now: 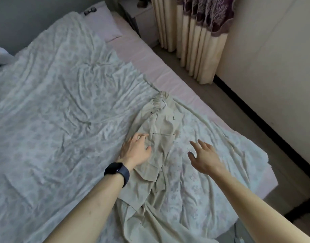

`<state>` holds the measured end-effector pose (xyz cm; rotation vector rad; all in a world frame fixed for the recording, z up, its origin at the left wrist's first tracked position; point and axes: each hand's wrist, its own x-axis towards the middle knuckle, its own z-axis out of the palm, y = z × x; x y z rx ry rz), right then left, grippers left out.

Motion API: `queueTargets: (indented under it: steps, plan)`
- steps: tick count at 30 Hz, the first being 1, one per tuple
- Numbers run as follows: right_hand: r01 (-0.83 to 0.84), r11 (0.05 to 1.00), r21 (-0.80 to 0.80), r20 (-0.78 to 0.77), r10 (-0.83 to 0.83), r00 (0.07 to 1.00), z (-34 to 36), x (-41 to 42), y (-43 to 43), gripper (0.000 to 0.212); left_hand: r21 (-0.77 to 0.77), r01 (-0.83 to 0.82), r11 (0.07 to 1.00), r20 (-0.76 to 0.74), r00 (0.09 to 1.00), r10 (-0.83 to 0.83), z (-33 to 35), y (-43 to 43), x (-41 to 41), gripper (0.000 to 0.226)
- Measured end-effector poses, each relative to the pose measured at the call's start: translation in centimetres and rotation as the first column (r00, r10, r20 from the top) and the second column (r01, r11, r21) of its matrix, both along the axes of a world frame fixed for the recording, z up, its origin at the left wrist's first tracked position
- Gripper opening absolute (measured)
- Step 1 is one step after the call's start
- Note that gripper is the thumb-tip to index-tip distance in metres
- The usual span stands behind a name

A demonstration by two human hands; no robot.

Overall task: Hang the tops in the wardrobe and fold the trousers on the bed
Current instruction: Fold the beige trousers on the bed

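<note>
One pr trousers (161, 123) on bed (159, 71), left hand (135, 151) touching; right hand (204, 157) beside

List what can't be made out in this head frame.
Wardrobe: outside the head view entirely.
Trousers: leg ends cut off by the bottom edge.
Left hand: its own back hides whether the fingertips pinch the fabric or only press.
Dark object on the pillow: too small to identify.

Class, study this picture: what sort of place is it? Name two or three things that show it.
Most likely a bedroom in a home: a bed with a rumpled floral sheet, a pillow at its head, and long pleated curtains beyond it.
</note>
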<state>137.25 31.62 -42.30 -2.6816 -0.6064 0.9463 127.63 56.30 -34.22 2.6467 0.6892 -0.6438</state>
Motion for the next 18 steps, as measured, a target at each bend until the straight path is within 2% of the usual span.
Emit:
queueTargets:
  steps: [5,8,12,14,16,18]
  plan:
    - [-0.142,0.982,-0.121,-0.127,0.127,0.984,-7.9,4.5,2.4,0.063,0.009,-0.161,0.987,-0.032,0.986,0.161,-7.2,1.7,7.3,0.069]
    - [-0.239,0.96,-0.145,-0.22,0.205,0.954,-12.5,5.5,2.3,0.062,0.013,-0.231,0.973,0.036,0.972,0.231,-11.0,2.6,11.0,0.082]
    - [-0.301,0.942,-0.149,-0.307,0.245,0.92,-15.6,6.6,2.5,0.067,-0.033,-0.288,0.957,0.015,0.957,0.288,-14.1,4.3,14.2,0.096]
    - [-0.311,0.939,-0.148,-0.35,0.245,0.904,-16.5,6.8,2.5,0.068,-0.062,-0.336,0.94,-0.001,0.942,0.336,-14.8,3.9,14.0,0.083]
    - [-0.304,0.942,-0.142,-0.354,0.238,0.904,-17.0,6.6,2.3,0.068,-0.031,-0.29,0.957,0.042,0.956,0.291,-15.0,1.6,12.8,0.057]
    - [-0.27,0.954,-0.126,-0.334,0.216,0.917,-17.1,6.4,2.2,0.067,-0.055,-0.221,0.974,0.109,0.968,0.226,-14.4,-1.7,10.9,0.045]
